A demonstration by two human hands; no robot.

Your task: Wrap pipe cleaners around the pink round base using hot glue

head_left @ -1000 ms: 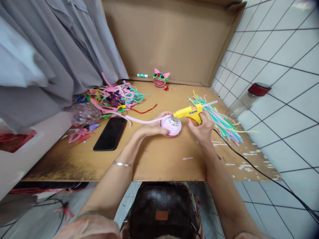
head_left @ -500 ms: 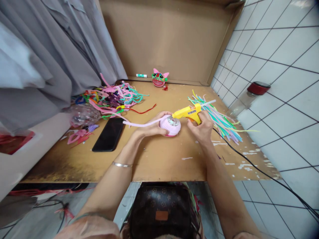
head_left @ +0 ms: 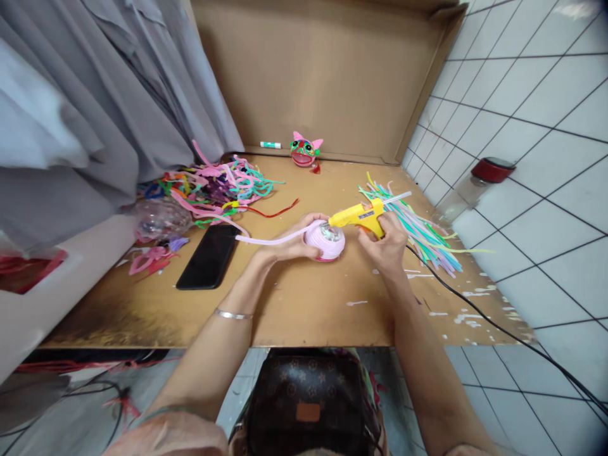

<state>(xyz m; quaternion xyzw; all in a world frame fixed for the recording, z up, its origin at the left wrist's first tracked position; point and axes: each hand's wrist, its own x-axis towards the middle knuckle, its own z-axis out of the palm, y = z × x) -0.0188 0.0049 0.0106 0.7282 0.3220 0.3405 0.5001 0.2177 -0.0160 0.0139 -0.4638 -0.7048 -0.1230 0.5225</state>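
My left hand is closed round a ball wound with pale pink pipe cleaner, with a clear, shiny patch showing on top. A loose pink pipe cleaner runs from the ball leftward over my fingers. In my right hand is a yellow glue gun, gripped by its handle with fingers at the trigger. Its nozzle points left and meets the upper edge of the ball's clear patch. A clear glue stick pokes out of the gun's back end.
Left of my hands lie a black phone, a heap of tangled pipe cleaners and a clear plastic ball. Straight pipe cleaners lie right. A cat-faced figure and a marker sit behind. A black cord crosses the right edge.
Hardly anything differs. My hands, the ball and the glue gun keep their places, with the nozzle still at the ball; the whole view has shifted very slightly.
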